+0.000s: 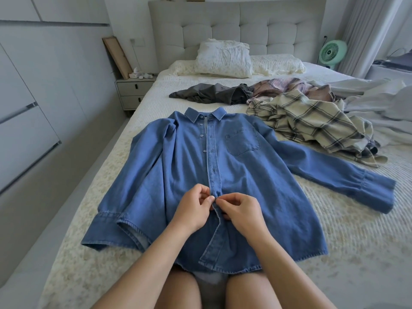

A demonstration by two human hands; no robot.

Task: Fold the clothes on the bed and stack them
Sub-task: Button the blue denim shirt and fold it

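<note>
Here the step in hand looks like buttoning the denim shirt, which lies face up along the left side of the bed, collar toward the headboard and hem at the near edge, its left sleeve doubled back beside the body and its right sleeve stretched out toward the right edge. To do it well, I would keep the two front strips lined up and flat, push the button fully through its hole, then work down to the hem so the front does not gape when folded. The left hand pinches the strip with thumb and fingertips, fingers curled, wrist low over the cloth. The right hand meets it from the other side, likewise pinching the strip, knuckles up. Farther back lie a grey garment and, toward the right edge, a heap of plaid shirts, not yet folded.
</note>
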